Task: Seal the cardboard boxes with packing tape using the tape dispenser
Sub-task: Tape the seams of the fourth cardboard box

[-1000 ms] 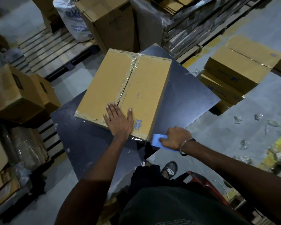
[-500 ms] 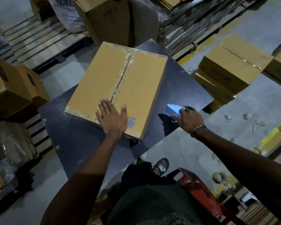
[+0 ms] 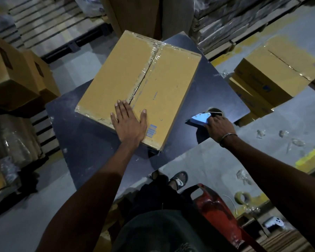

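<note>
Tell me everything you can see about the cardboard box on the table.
The cardboard box is plain brown and rectangular, lying flat on the dark table. Its two top flaps are closed, with clear tape along the centre seam and edges. A blue barcode is printed near its close corner. The left hand rests flat on it.

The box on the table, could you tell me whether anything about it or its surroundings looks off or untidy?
The tape along the cardboard box's centre seam is wrinkled, especially at the far end, not smooth. Crumpled clear scraps litter the floor to the right. The box itself looks undamaged.
</note>
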A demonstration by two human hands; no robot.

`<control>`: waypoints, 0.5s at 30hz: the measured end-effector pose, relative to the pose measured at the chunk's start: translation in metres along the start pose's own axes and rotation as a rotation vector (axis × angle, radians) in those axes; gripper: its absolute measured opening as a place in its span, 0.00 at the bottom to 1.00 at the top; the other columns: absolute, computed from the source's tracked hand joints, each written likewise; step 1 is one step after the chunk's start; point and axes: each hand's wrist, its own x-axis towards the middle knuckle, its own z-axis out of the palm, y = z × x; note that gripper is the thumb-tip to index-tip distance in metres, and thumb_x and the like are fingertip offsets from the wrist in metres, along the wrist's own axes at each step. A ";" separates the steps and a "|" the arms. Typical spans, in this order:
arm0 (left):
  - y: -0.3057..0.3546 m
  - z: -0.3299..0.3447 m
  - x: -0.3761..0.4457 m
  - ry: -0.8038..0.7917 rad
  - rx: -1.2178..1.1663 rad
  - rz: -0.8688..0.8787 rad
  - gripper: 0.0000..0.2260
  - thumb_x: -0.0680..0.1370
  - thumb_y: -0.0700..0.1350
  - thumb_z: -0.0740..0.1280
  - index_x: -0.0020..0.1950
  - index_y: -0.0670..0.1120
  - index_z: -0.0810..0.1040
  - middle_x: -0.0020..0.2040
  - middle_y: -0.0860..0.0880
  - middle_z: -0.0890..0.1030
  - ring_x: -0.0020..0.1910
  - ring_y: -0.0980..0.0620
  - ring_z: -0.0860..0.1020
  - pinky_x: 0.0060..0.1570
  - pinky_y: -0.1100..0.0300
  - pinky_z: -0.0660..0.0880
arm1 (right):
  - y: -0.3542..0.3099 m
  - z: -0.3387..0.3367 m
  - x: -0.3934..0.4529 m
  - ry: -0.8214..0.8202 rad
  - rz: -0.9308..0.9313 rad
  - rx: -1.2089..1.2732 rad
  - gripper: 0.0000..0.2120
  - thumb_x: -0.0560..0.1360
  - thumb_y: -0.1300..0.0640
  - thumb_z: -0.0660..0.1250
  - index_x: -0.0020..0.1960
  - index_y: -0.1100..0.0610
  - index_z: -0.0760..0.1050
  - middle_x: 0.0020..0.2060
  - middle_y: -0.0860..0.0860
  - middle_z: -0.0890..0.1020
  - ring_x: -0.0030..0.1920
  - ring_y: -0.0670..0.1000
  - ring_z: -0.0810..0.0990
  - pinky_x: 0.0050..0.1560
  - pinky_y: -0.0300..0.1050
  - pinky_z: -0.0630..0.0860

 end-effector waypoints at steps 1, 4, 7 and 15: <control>0.000 0.000 0.000 -0.003 -0.006 0.000 0.42 0.84 0.71 0.41 0.86 0.41 0.44 0.87 0.42 0.46 0.86 0.46 0.43 0.82 0.39 0.44 | -0.005 -0.002 -0.005 0.002 0.056 0.011 0.15 0.80 0.50 0.62 0.57 0.61 0.78 0.51 0.61 0.84 0.55 0.63 0.79 0.53 0.56 0.75; -0.001 -0.003 -0.002 0.033 -0.096 0.022 0.42 0.83 0.71 0.44 0.86 0.42 0.41 0.86 0.41 0.43 0.86 0.45 0.43 0.82 0.39 0.44 | -0.030 -0.019 -0.025 0.028 0.215 0.039 0.20 0.77 0.48 0.68 0.61 0.61 0.77 0.57 0.61 0.82 0.63 0.64 0.75 0.52 0.57 0.75; -0.009 -0.010 -0.008 0.111 -0.249 0.127 0.41 0.84 0.69 0.52 0.86 0.46 0.39 0.86 0.42 0.41 0.86 0.45 0.42 0.83 0.40 0.42 | -0.067 -0.047 -0.041 0.242 0.141 0.275 0.17 0.79 0.47 0.66 0.60 0.59 0.77 0.56 0.58 0.81 0.60 0.61 0.76 0.52 0.58 0.78; -0.059 -0.030 -0.028 -0.144 -0.098 0.691 0.34 0.85 0.67 0.52 0.87 0.53 0.49 0.87 0.51 0.47 0.86 0.52 0.44 0.83 0.42 0.47 | -0.148 -0.063 -0.068 0.347 -0.305 0.522 0.36 0.80 0.30 0.61 0.79 0.51 0.67 0.81 0.54 0.62 0.79 0.57 0.63 0.73 0.55 0.65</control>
